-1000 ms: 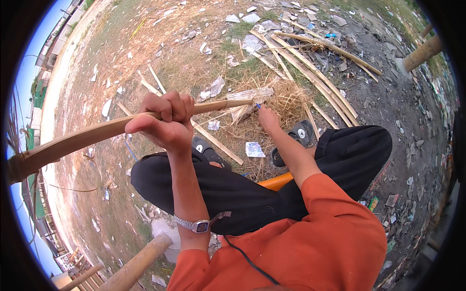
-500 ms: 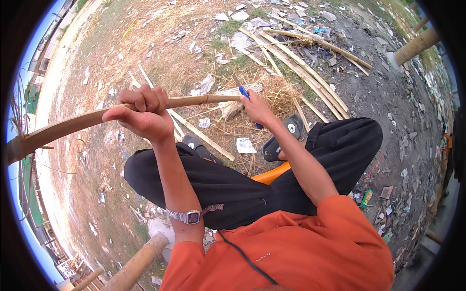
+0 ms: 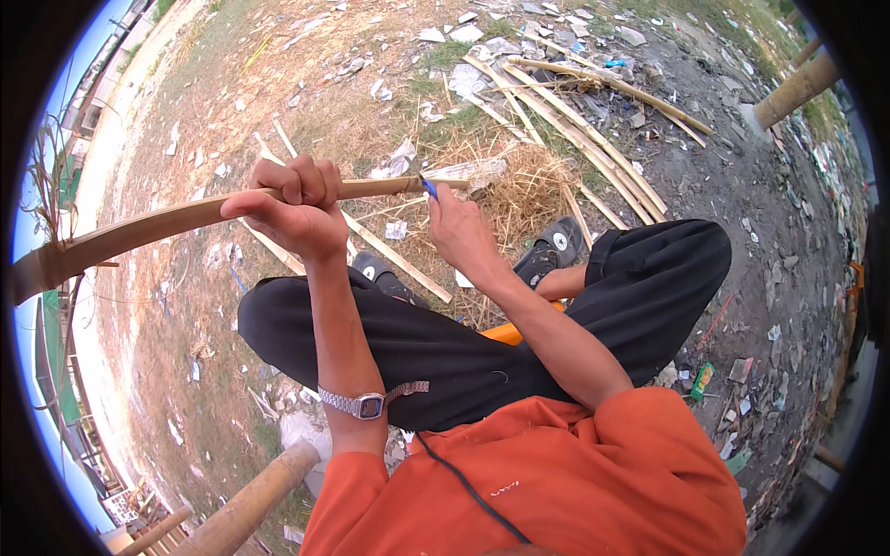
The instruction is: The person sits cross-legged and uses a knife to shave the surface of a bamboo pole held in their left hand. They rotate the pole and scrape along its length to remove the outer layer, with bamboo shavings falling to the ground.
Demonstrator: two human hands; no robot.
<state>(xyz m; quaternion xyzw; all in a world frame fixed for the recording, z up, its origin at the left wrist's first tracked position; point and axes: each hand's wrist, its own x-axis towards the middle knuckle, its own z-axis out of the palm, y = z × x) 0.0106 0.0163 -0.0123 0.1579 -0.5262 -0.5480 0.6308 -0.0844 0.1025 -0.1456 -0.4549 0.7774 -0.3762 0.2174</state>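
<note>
open air above bamboo strip, crossed legs below

You sit over bare, trodden brown earth carrying a heap of dry yellow straw, a bundle of long pale split bamboo strips beyond it, and scattered white paper scraps throughout.

Left hand grips bamboo strip at left; right hand with blade at its right end; straw pile beyond; poles behind
</note>
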